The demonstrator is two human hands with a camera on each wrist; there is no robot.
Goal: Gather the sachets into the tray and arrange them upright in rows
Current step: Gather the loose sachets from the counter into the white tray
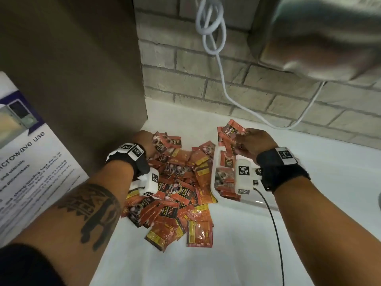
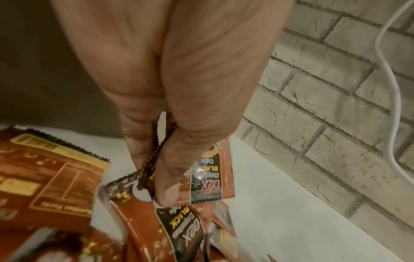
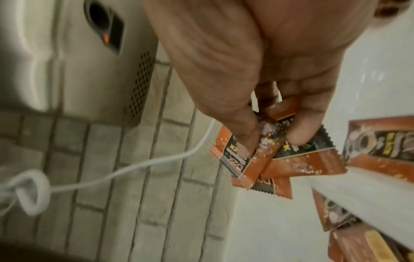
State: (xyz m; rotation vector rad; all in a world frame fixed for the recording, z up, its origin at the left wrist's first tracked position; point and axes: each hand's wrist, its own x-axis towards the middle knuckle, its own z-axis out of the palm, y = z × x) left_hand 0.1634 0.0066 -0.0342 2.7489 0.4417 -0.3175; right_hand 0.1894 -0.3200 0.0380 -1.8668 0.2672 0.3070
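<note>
Several orange-and-black coffee sachets [image 1: 177, 195] lie heaped on the white counter. A white tray [image 1: 214, 162] stands at the heap's right edge with several sachets inside. My left hand [image 1: 147, 142] is at the heap's far left and pinches a few sachets [image 2: 156, 177] between thumb and fingers. My right hand [image 1: 250, 141] hovers above the tray's far end, and its thumb and fingers grip a fanned bunch of sachets [image 1: 232, 131], also seen as the held sachets [image 3: 268, 166] in the right wrist view. The tray's right side is hidden by my wrist.
A brown panel [image 1: 82, 79] rises at the left with a microwave-use notice [image 1: 24, 153] leaning on it. A brick wall [image 1: 206, 83] backs the counter. A white cable [image 1: 222, 65] hangs from a steel appliance [image 1: 319, 34] at the upper right. Bare counter [image 1: 206, 269] lies in front.
</note>
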